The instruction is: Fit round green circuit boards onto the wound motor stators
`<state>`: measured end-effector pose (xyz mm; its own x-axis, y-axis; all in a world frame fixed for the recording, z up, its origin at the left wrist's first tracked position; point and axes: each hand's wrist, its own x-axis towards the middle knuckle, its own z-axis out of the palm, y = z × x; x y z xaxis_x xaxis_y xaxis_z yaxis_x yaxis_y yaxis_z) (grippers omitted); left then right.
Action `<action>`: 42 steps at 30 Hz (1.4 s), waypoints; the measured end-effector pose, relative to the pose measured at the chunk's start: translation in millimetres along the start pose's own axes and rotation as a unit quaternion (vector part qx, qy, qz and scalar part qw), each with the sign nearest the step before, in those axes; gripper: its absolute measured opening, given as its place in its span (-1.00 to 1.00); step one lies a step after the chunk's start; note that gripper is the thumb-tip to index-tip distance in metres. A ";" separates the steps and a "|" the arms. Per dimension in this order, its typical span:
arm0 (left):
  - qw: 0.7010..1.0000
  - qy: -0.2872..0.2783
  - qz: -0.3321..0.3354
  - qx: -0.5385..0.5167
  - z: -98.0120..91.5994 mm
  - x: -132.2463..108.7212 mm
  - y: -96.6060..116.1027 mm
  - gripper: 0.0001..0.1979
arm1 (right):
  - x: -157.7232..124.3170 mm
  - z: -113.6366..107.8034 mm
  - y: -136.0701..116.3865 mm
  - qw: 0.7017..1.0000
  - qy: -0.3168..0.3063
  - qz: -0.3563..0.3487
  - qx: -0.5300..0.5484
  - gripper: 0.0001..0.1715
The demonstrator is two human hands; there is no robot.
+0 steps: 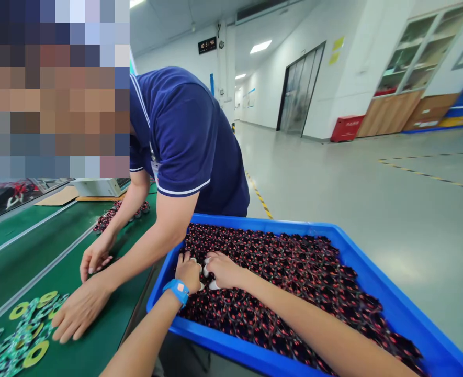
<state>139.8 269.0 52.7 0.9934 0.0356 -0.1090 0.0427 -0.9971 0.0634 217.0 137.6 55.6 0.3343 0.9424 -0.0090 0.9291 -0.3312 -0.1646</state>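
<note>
A large blue bin is packed with rows of small black parts that carry red and pink wires. Near the bin's left end, my left hand, with a blue band on the wrist, reaches down among these parts with its fingers bent. Close beside it on the right, my right hand has its fingers curled together on the same parts. White covers sit on some fingertips of both hands. What either hand grips, if anything, is hidden by the fingers and the crowded parts.
A co-worker in a dark blue shirt leans over the green workbench on the left. Under that person's hands lie green and yellow rings. More wired parts lie farther back, near a grey box.
</note>
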 end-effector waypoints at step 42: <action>0.984 0.090 -0.057 -0.140 -40.2 -87.7 47.5 -0.66 | -68.0 -60.4 -28.3 0.998 0.041 -0.035 -0.011 -0.85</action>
<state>58.9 221.2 105.1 0.9821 0.1828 0.0454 0.1574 -0.9289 0.3353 177.5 80.1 120.5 0.2786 0.9569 0.0819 0.9538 -0.2657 -0.1400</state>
